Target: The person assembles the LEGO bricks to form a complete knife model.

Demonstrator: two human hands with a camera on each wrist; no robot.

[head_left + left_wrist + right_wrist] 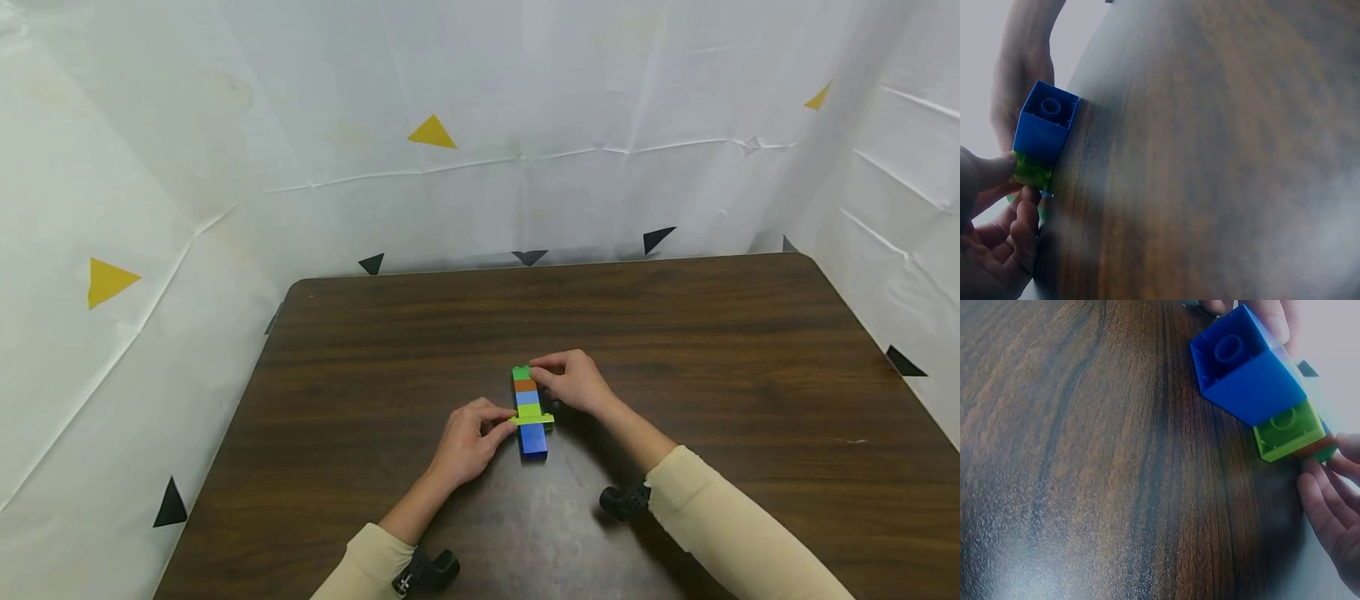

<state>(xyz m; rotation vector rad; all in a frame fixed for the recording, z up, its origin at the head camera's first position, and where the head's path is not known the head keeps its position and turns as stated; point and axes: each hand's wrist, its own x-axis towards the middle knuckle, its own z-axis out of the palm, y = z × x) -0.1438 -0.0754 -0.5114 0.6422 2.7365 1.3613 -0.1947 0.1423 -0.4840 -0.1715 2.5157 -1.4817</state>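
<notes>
A sword-like stack of toy building bricks lies lengthwise on the table. Its near end is a dark blue brick [533, 442], hollow underside facing me in both wrist views. Across it runs a lime-green crosspiece [537, 419]. Beyond that come a lime brick [528, 410], a light blue brick [527, 398], an orange brick [525, 386] and a green brick [521, 373] at the far end. My left hand [467, 440] pinches the crosspiece's left end between thumb and fingers. At the far end, my right hand [573, 382] pinches the green brick from the right side.
The dark wood-grain table [712, 333] has rounded far corners. White sheeting [570, 75] with yellow and black triangles hangs behind and beside it. Black wrist cameras [626, 500] sit beneath both cream sleeves [720, 517], close over the tabletop.
</notes>
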